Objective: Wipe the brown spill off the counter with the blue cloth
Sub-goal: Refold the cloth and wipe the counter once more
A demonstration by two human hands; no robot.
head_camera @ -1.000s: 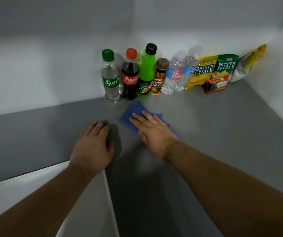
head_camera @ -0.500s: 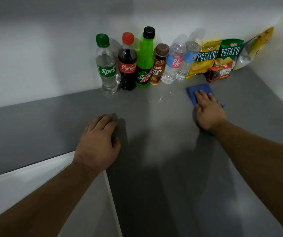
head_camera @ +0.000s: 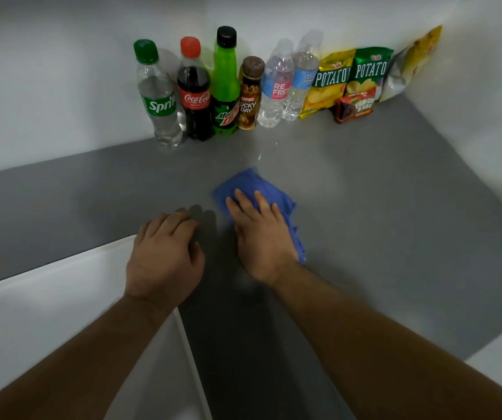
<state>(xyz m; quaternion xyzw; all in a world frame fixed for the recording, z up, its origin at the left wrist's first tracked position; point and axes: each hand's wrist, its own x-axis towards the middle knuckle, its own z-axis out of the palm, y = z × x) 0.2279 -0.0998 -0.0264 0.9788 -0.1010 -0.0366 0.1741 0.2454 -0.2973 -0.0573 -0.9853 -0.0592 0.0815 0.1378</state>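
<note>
Right hand pressing the blue cloth on the grey counter.

The right hand (head_camera: 261,237) lies flat, fingers spread, palm down on the blue cloth (head_camera: 254,189), which sits mid-counter (head_camera: 395,207), well apart from the bottle row: Sprite bottle (head_camera: 157,95), Coca-Cola bottle (head_camera: 194,92). The left hand (head_camera: 164,256) rests palm down with loosely curled fingers, grasping nothing, at the white tray's (head_camera: 31,313) corner. No brown spill can be made out.

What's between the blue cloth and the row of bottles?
Just bare grey counter between the blue cloth and the bottles, with small shiny wet specks, in the head view.
</note>
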